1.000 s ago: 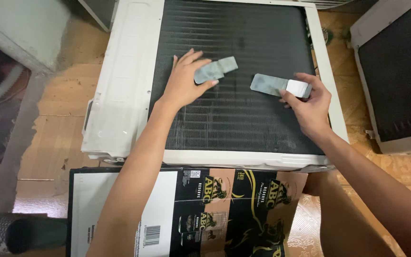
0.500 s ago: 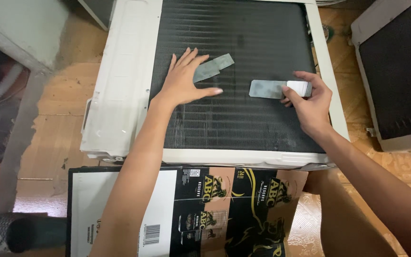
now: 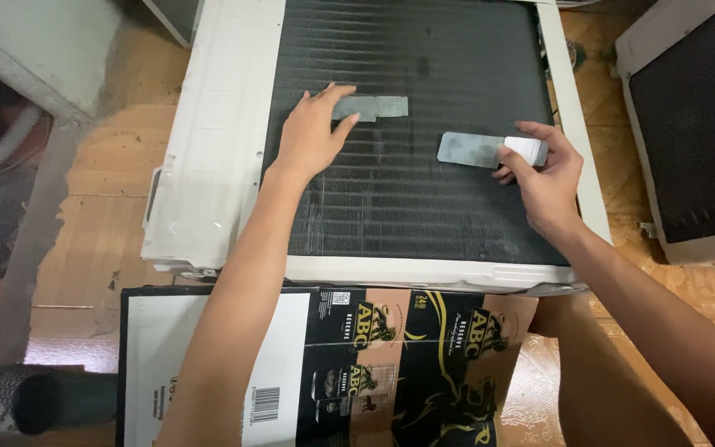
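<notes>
Matt grey metal plates on dark ribbed metal fins, smooth white plastic casing, printed cardboard.

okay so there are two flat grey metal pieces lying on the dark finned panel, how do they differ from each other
The left grey plate is stepped, with a notch at one end; the right grey plate is a plain rounded rectangle. The left plate lies level and higher on the dark finned panel, touched by the left hand; the right plate tilts slightly, and the right hand presses a small white block on it. Both are flat, dull grey and thin.
</notes>
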